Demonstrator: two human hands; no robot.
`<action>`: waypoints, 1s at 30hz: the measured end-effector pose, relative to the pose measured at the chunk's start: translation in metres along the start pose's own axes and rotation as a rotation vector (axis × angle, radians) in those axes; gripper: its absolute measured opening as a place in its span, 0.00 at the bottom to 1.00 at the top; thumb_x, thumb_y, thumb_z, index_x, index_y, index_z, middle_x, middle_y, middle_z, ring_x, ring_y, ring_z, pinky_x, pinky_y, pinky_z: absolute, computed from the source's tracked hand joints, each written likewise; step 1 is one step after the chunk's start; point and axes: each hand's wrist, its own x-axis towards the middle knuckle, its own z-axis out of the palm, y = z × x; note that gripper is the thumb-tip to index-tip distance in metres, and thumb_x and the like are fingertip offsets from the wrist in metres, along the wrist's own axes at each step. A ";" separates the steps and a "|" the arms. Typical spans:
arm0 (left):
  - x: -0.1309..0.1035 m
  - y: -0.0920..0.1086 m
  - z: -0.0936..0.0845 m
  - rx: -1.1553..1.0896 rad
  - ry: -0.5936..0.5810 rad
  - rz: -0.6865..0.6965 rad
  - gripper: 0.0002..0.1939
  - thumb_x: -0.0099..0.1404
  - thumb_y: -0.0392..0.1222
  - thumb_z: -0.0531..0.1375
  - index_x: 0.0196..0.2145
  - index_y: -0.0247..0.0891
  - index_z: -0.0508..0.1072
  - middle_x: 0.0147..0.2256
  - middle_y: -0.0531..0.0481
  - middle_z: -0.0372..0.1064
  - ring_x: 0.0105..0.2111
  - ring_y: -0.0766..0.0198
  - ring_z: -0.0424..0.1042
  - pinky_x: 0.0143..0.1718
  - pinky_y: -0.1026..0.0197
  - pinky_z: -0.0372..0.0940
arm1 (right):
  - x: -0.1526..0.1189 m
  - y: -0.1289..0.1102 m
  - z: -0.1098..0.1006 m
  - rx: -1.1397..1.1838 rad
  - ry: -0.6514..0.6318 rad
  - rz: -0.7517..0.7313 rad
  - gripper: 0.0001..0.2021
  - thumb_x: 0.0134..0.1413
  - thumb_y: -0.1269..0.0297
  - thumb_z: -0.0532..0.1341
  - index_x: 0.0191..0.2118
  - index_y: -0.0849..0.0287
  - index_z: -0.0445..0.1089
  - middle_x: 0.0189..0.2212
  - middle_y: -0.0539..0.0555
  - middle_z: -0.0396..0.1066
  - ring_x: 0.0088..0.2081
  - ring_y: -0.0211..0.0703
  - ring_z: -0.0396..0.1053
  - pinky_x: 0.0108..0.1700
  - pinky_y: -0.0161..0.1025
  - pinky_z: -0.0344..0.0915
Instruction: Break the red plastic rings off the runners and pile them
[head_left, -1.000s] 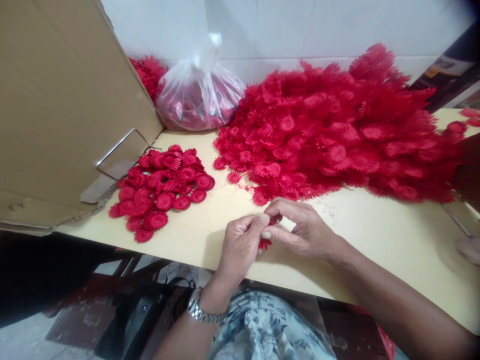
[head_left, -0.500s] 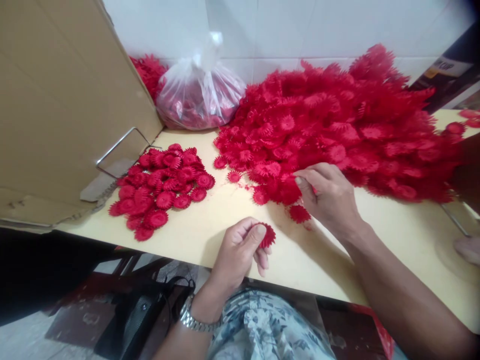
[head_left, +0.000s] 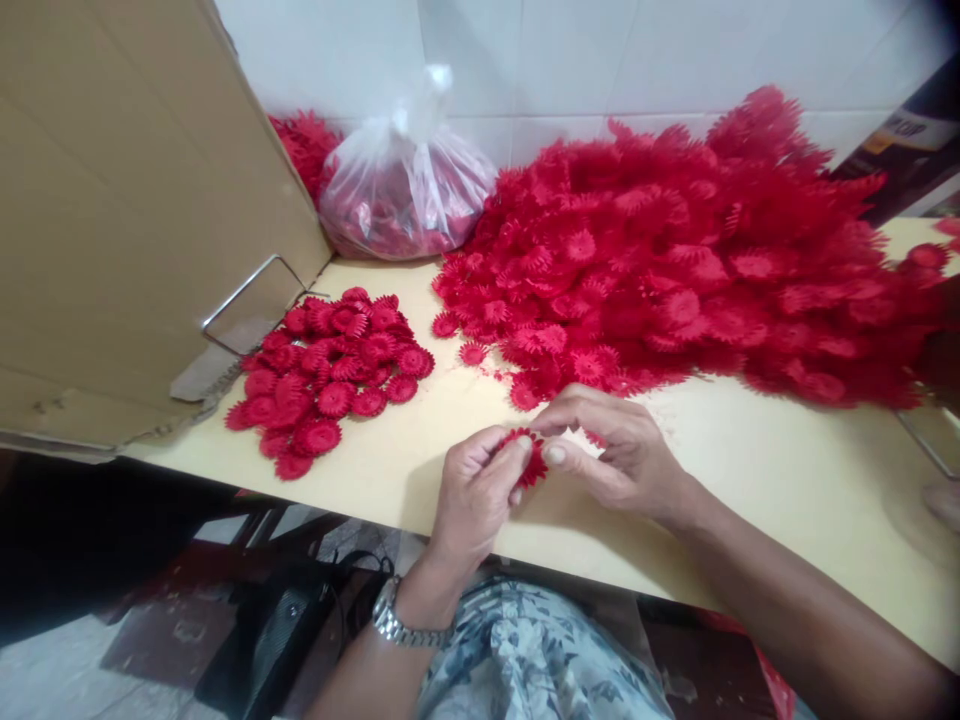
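Note:
My left hand [head_left: 476, 490] pinches a small red disc with a toothed, petal-like edge [head_left: 535, 464] between thumb and fingers, just above the table's near side. The thumb and forefinger of my right hand [head_left: 630, 455] close on the right edge of that same disc. Behind my right hand spreads a large heap of similar red toothed pieces [head_left: 697, 260]. To the left of my hands lies a smaller pile of red discs [head_left: 337, 375]. My fingers hide part of the held disc.
A cardboard box [head_left: 150, 220] with a bent metal handle [head_left: 244, 290] stands at the left. Against the tiled wall sits a knotted clear plastic bag [head_left: 409, 195] with red pieces inside. The pale yellow tabletop [head_left: 720, 520] ends just before my lap.
My right hand has come left and towards me from the heap's edge to the disc in my left hand. My left hand still holds the disc, barely moved.

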 end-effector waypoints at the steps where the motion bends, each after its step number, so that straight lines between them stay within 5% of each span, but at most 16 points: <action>1: 0.001 -0.001 0.001 0.008 -0.006 0.016 0.17 0.57 0.49 0.59 0.19 0.36 0.64 0.15 0.59 0.56 0.13 0.78 0.52 0.10 0.74 0.45 | 0.000 0.000 0.001 0.002 -0.001 -0.008 0.05 0.55 0.66 0.59 0.34 0.62 0.67 0.25 0.52 0.67 0.28 0.35 0.66 0.29 0.33 0.63; 7: 0.003 -0.006 0.004 0.028 0.009 0.024 0.22 0.54 0.57 0.61 0.17 0.35 0.62 0.14 0.59 0.55 0.12 0.77 0.51 0.10 0.72 0.45 | -0.001 0.002 0.004 -0.018 -0.055 -0.006 0.09 0.53 0.61 0.62 0.33 0.60 0.63 0.25 0.49 0.65 0.27 0.34 0.64 0.28 0.31 0.62; 13: -0.001 -0.006 0.002 0.076 -0.039 0.010 0.23 0.59 0.59 0.54 0.22 0.36 0.64 0.14 0.58 0.58 0.12 0.76 0.53 0.11 0.72 0.46 | 0.000 0.005 0.002 -0.111 -0.116 -0.063 0.03 0.57 0.71 0.55 0.32 0.60 0.63 0.24 0.51 0.65 0.27 0.35 0.63 0.28 0.32 0.61; 17: -0.007 -0.007 -0.001 0.100 -0.148 -0.034 0.18 0.59 0.55 0.57 0.25 0.36 0.65 0.16 0.58 0.60 0.12 0.77 0.54 0.11 0.74 0.47 | 0.000 0.009 0.000 -0.277 0.008 -0.132 0.06 0.55 0.76 0.53 0.31 0.59 0.63 0.23 0.51 0.65 0.25 0.35 0.62 0.26 0.32 0.59; 21: -0.008 -0.007 0.000 -0.005 -0.166 -0.069 0.16 0.57 0.52 0.60 0.24 0.35 0.66 0.18 0.55 0.64 0.12 0.74 0.61 0.11 0.71 0.55 | 0.000 0.022 -0.011 -0.503 0.269 0.011 0.06 0.55 0.75 0.54 0.31 0.57 0.63 0.23 0.50 0.65 0.23 0.35 0.62 0.24 0.33 0.59; 25: -0.004 -0.003 0.002 -0.120 -0.075 -0.063 0.12 0.53 0.47 0.63 0.28 0.34 0.71 0.20 0.54 0.67 0.13 0.72 0.63 0.12 0.68 0.60 | 0.000 0.036 -0.020 -0.762 0.255 0.027 0.05 0.55 0.71 0.56 0.33 0.57 0.68 0.31 0.56 0.70 0.34 0.44 0.68 0.34 0.41 0.65; 30: 0.001 0.000 0.001 -0.064 0.028 -0.039 0.12 0.54 0.47 0.62 0.22 0.35 0.67 0.14 0.58 0.60 0.11 0.77 0.54 0.09 0.73 0.45 | 0.002 0.032 -0.017 -0.685 0.247 -0.037 0.06 0.55 0.71 0.57 0.36 0.58 0.70 0.37 0.59 0.71 0.39 0.47 0.69 0.39 0.45 0.67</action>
